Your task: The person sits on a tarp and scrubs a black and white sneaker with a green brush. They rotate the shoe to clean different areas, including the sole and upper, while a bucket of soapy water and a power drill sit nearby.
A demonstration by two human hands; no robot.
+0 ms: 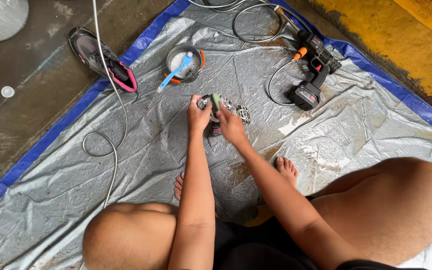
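Crinkled silver tarp (326, 145) under grimy shoe (221, 112)

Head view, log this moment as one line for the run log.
left hand: holds dirty shoe | right hand: scrubs it with green brush | nearby: bowl, spray gun, tarp

Count, head view:
- Hands: 2, left hand (197, 116) and right hand (231, 126).
- Bare feet: 2, only the toes showing (286, 167).
- Shoes: 2, one black-and-pink shoe (103, 57) lying apart, one grey shoe (221, 107) between the hands.
- Brushes: 2, a blue brush (176, 72) and a green-handled brush (216, 102).
- Round metal bowl (172, 61): 1.
- Black spray gun (316, 65): 1.
- Tarp (356, 125): 1.
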